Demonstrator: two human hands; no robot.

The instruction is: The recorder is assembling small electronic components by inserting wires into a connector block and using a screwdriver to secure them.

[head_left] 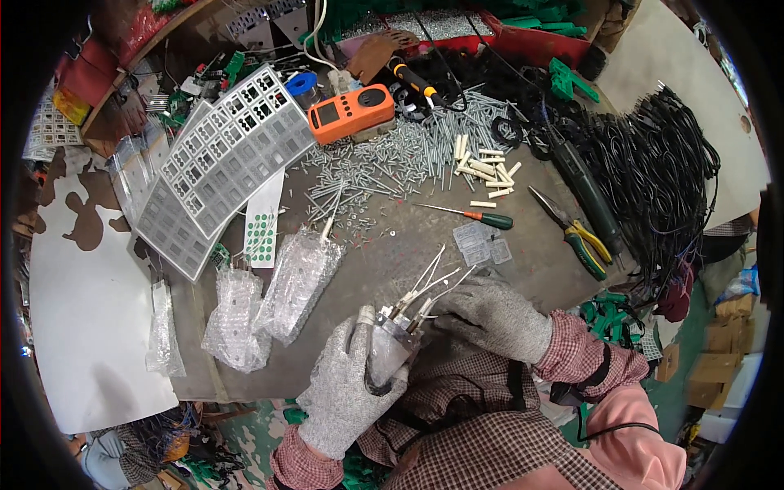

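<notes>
At near bench edge | clear plastic housing [390,347] with white wires [433,282] was gripped in left hand [347,392] | wire ends were pinched by right hand [490,314] | seating wires judged underway; steady alignment needed next.

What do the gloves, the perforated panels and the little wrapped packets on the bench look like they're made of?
Gloves: speckled grey knit fabric, matte, by the woven texture. Perforated panels: probably sheet metal, flat dull grey with punched square holes, though plastic is possible. Wrapped packets: clear bubble wrap, glossy and crinkled, with rows of bubbles showing.
</notes>
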